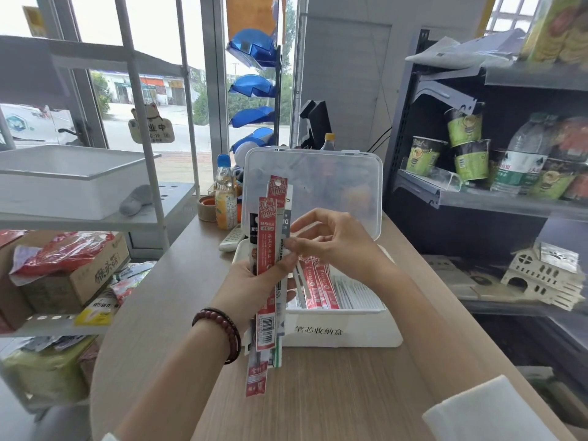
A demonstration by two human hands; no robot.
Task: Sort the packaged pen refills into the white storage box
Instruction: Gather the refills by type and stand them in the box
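- Grip: the left hand (251,281) has its fingers curled round the lower middle of the bundle of packaged refills (269,249), which it holds nearly upright above the surface (318,393).
- Each pack's long axis runs top to bottom in the view. The red header cards are at the top, and the barcoded tails hang below the palm.
- The right hand (334,240) is at the bundle's right edge. Its thumb and forefinger (294,245) are closed in a pinch on the grey-and-white pack (284,218), about halfway up its length, and the other fingers are loosely spread behind.
- The white storage box (350,332) sits on the surface just behind and to the right of the bundle, with its clear lid (318,173) propped open at the back.
- Inside the box, red packs (318,284) lie in a row towards the left and white packs (356,294) to their right. All of them lie lengthwise, front to back.
- The right hand is the nearer one to the box, directly above its front left part.
- Judgement: the pinched pack looks due to be drawn sideways out of the bundle. It would then be tipped from upright to lying flat so that its length matches the rows, most likely among the white ones.
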